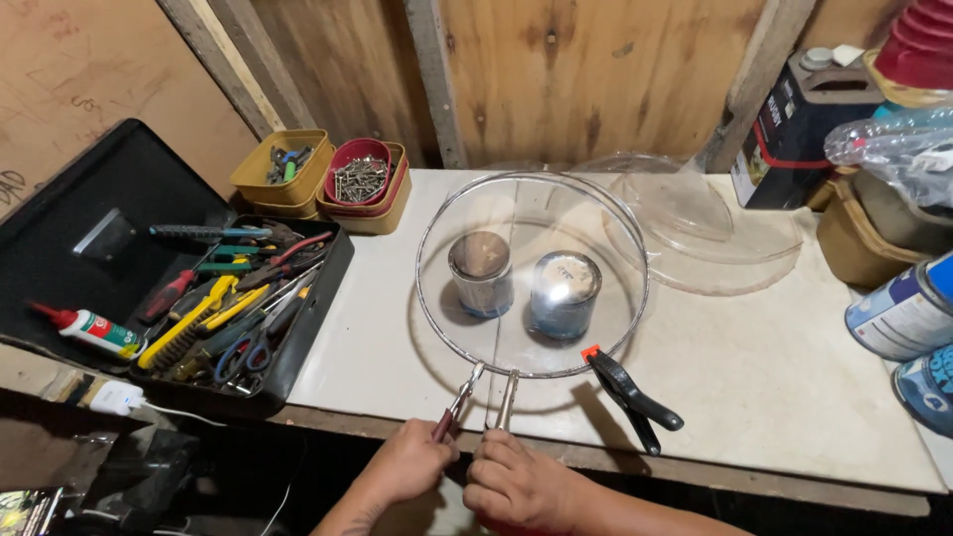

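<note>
A round clear disc with a metal rim (pixel 429 248) rests on two small paint tins (pixel 480 274) (pixel 563 294) on the white worktop (pixel 754 387). My left hand (pixel 407 462) grips red-handled pliers (pixel 455 407) that bite the near edge of the rim. Beside it, my right hand (pixel 516 481) holds a second metal tool (pixel 507 399) that also reaches the rim. A black spring clamp with an orange tip (pixel 625 392) is clipped on the rim to the right.
An open black toolbox (pixel 233 308) full of hand tools sits at the left, with a glue bottle (pixel 94 331) in its lid. Yellow and red tins (pixel 359 179) of screws stand behind. Clear plastic covers (pixel 710 233), paint cans (pixel 903 313) and bags crowd the right.
</note>
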